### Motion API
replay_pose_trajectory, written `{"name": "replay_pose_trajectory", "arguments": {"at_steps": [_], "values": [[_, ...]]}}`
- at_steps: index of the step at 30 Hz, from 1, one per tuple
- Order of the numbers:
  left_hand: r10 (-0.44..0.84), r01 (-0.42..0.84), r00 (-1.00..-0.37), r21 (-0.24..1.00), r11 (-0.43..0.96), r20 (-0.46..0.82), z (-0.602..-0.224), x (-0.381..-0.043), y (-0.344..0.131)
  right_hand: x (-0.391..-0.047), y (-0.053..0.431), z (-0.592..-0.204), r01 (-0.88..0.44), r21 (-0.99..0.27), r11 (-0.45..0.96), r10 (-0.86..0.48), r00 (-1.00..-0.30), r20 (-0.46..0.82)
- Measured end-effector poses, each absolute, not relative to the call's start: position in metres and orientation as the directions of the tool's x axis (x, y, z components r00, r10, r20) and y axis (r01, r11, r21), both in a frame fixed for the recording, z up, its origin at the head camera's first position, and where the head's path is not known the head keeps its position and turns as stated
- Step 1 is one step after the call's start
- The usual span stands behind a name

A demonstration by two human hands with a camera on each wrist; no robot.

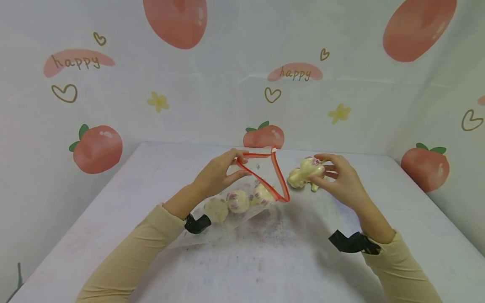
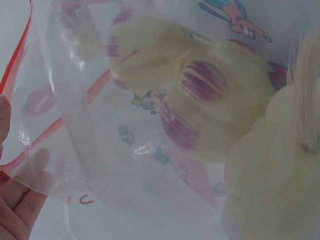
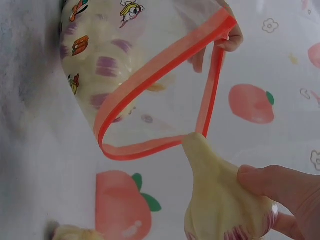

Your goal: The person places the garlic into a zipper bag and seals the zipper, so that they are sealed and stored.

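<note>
So the two hands are working apart from each other. The left hand (image 1: 223,170) is gripping the left end of the open mouth on a clear zip bag (image 1: 280,174), and I'm guessing that's to keep the red-edged opening spread and facing right, since thin film like that is probably wanting to flop shut. The right hand (image 1: 342,181) is pinching a garlic bulb (image 1: 311,167) between thumb and fingers, round part in the grip and stem pointing toward the bag, likely because the skinny end is leading best. That bulb is hovering just right of the mouth, outside it.

At least three bulbs (image 1: 238,201) are already lying in the bag, one of them sitting close to the opening, so it might be crowding things a bit. The near edge of the mouth is sagging too. Another bulb (image 1: 297,179) is resting on the white table (image 1: 242,261) beyond the held one; can't tell if they're touching. Black tape (image 1: 346,243) is hanging at both cuffs, and a fruit-print backdrop (image 1: 212,84) is covering the far side.
</note>
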State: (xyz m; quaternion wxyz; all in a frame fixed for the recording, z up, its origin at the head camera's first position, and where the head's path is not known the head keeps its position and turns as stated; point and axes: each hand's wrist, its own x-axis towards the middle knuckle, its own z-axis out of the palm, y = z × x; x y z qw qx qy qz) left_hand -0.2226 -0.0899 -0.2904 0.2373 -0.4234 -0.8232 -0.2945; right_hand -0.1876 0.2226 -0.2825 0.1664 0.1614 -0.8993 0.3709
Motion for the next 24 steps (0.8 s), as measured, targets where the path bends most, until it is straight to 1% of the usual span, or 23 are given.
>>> {"name": "replay_pose_trajectory", "arguments": {"at_steps": [15,24], "values": [[0.557,0.837,-0.53,0.287,0.466,0.64,-0.29,-0.222,-0.089,-0.187,0.207,-0.283,-0.467,-0.631,0.619,-0.211,-0.873,0.439],[0.556,0.834,-0.534,0.291,0.468,0.637,-0.29,-0.222,-0.089,-0.186,0.197,-0.284,-0.477,-0.656,0.586,-0.241,-0.875,0.421]]}}
